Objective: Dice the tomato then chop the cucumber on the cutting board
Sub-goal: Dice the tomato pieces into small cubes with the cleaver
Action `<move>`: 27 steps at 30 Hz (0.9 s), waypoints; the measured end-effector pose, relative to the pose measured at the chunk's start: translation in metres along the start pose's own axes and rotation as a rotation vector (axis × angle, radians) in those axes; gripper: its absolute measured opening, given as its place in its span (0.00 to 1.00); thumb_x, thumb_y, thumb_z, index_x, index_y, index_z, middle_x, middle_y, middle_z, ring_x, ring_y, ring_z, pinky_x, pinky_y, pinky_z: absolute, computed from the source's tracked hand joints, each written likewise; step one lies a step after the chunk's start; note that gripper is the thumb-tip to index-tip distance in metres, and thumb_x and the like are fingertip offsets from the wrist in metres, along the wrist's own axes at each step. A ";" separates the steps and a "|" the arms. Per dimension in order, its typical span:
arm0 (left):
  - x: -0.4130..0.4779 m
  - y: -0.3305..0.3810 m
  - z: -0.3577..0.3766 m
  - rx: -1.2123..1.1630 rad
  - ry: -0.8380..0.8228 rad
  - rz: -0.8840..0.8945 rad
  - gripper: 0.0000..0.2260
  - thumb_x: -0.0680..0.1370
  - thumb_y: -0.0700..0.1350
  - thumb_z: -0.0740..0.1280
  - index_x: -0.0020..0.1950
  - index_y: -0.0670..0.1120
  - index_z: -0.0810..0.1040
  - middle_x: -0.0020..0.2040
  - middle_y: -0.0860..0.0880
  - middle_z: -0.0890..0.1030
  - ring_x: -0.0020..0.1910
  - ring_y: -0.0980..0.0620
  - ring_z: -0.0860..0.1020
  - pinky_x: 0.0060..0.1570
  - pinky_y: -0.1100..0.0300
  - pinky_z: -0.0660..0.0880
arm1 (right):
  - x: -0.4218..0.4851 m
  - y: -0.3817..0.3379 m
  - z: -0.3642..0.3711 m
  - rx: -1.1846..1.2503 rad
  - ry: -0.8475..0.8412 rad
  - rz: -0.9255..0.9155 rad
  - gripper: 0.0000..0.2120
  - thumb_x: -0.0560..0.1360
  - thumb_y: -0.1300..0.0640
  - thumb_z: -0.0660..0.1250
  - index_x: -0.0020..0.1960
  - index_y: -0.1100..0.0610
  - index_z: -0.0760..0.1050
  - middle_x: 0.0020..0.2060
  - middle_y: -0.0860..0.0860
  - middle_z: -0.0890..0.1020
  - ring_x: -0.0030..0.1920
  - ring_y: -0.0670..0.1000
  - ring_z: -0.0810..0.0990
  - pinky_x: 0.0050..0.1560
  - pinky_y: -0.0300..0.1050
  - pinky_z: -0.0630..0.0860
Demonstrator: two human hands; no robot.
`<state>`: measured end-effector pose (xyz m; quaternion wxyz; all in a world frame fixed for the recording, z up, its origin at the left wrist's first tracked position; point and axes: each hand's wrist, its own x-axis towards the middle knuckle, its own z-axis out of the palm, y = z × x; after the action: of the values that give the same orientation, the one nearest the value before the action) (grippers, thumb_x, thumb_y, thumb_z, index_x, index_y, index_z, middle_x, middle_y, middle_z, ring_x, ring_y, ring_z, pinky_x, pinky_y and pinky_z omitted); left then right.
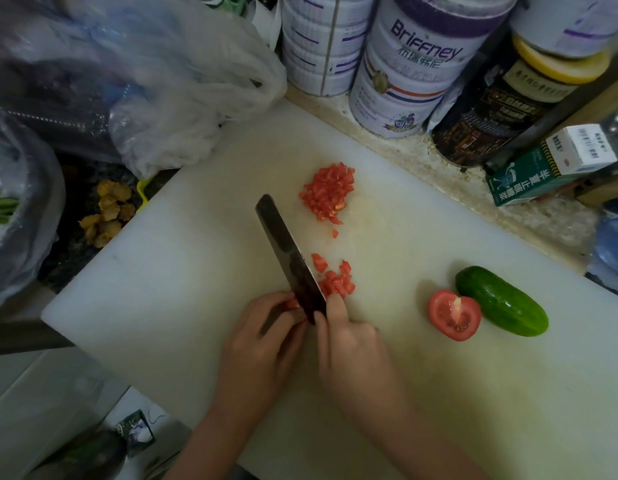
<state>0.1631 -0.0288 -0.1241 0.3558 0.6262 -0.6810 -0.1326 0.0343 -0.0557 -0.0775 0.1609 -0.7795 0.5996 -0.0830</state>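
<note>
On the white cutting board (183, 278) my right hand (349, 351) grips a dark cleaver (287, 254), its blade standing edge-down across the board's middle. My left hand (262, 344) holds a small strip of tomato (293, 304) against the blade's left side with curled fingers. Fresh tomato dice (335, 280) lie just right of the blade. A bigger pile of diced tomato (328, 192) sits farther back. A tomato half (454, 315), cut face up, touches the whole cucumber (501, 301) at the right.
Tall tins (408, 71), a dark jar (501, 109) and a green carton (543, 171) line the back counter edge. Plastic bags (134, 81) crowd the back left, with yellowish scraps (106, 216) beside the board's left corner.
</note>
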 end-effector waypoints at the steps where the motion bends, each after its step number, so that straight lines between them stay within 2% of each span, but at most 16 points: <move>1: 0.000 0.000 0.001 -0.001 0.004 -0.004 0.04 0.74 0.40 0.72 0.45 0.40 0.83 0.54 0.43 0.80 0.53 0.46 0.79 0.53 0.58 0.76 | -0.002 0.002 0.000 0.024 -0.016 0.008 0.12 0.77 0.50 0.52 0.49 0.57 0.69 0.18 0.51 0.72 0.16 0.55 0.71 0.16 0.41 0.58; 3: 0.000 0.000 0.001 -0.002 0.015 -0.003 0.04 0.74 0.40 0.71 0.45 0.40 0.83 0.54 0.44 0.80 0.53 0.47 0.79 0.54 0.60 0.75 | -0.016 0.008 0.001 0.066 -0.063 0.038 0.13 0.78 0.48 0.50 0.52 0.56 0.67 0.18 0.51 0.72 0.16 0.56 0.70 0.14 0.43 0.61; 9: 0.000 0.001 0.002 -0.003 0.033 0.005 0.05 0.75 0.41 0.70 0.45 0.39 0.82 0.53 0.44 0.80 0.52 0.48 0.79 0.55 0.61 0.75 | -0.053 0.022 -0.008 0.102 -0.153 0.107 0.22 0.82 0.42 0.40 0.48 0.54 0.66 0.18 0.50 0.68 0.14 0.54 0.67 0.15 0.41 0.55; 12: -0.001 0.000 0.002 -0.003 0.026 0.000 0.04 0.74 0.40 0.71 0.45 0.39 0.82 0.53 0.44 0.80 0.52 0.48 0.79 0.54 0.59 0.76 | -0.038 0.018 -0.007 0.115 -0.145 0.069 0.16 0.80 0.43 0.45 0.50 0.54 0.65 0.18 0.50 0.69 0.16 0.54 0.69 0.15 0.44 0.59; 14: -0.001 0.000 0.002 0.001 0.021 -0.005 0.04 0.74 0.40 0.71 0.44 0.39 0.82 0.53 0.44 0.81 0.51 0.48 0.80 0.53 0.58 0.76 | -0.024 0.014 -0.005 0.097 -0.115 0.040 0.14 0.79 0.47 0.50 0.52 0.55 0.69 0.19 0.51 0.72 0.17 0.55 0.71 0.16 0.43 0.59; 16: -0.001 -0.001 0.003 0.001 0.019 -0.001 0.04 0.74 0.40 0.71 0.44 0.39 0.82 0.53 0.44 0.81 0.51 0.47 0.79 0.52 0.58 0.76 | -0.010 0.009 -0.009 0.082 -0.089 -0.010 0.14 0.80 0.50 0.53 0.55 0.58 0.72 0.23 0.53 0.76 0.22 0.57 0.75 0.21 0.44 0.62; 18: -0.001 -0.002 0.002 0.005 0.019 0.010 0.05 0.75 0.41 0.70 0.44 0.39 0.82 0.53 0.43 0.81 0.51 0.47 0.79 0.52 0.58 0.76 | -0.004 0.010 -0.010 0.126 -0.058 -0.042 0.14 0.82 0.51 0.52 0.61 0.57 0.70 0.31 0.57 0.80 0.31 0.61 0.79 0.28 0.48 0.66; 20: -0.001 -0.002 0.002 0.009 0.018 0.017 0.06 0.75 0.42 0.70 0.44 0.39 0.82 0.53 0.43 0.81 0.51 0.48 0.79 0.52 0.58 0.76 | -0.005 0.016 -0.010 0.191 -0.051 -0.029 0.14 0.82 0.52 0.54 0.62 0.57 0.69 0.33 0.57 0.81 0.34 0.61 0.79 0.31 0.48 0.65; 24: -0.001 -0.002 0.003 0.026 0.016 0.028 0.07 0.76 0.43 0.68 0.45 0.40 0.82 0.53 0.44 0.81 0.52 0.49 0.79 0.52 0.58 0.77 | -0.020 0.021 -0.013 0.176 -0.098 -0.044 0.06 0.79 0.54 0.58 0.50 0.55 0.70 0.22 0.49 0.73 0.22 0.54 0.73 0.25 0.42 0.57; 27: -0.001 -0.002 0.003 0.022 0.018 0.031 0.06 0.76 0.42 0.69 0.45 0.40 0.82 0.53 0.44 0.81 0.52 0.49 0.79 0.54 0.59 0.76 | -0.027 0.025 -0.016 0.188 -0.131 -0.004 0.05 0.81 0.53 0.54 0.47 0.51 0.63 0.22 0.43 0.65 0.24 0.54 0.72 0.26 0.45 0.61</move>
<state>0.1627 -0.0288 -0.1277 0.3569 0.6206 -0.6888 -0.1140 -0.0007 -0.0378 -0.0692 0.2719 -0.7660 0.5759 -0.0878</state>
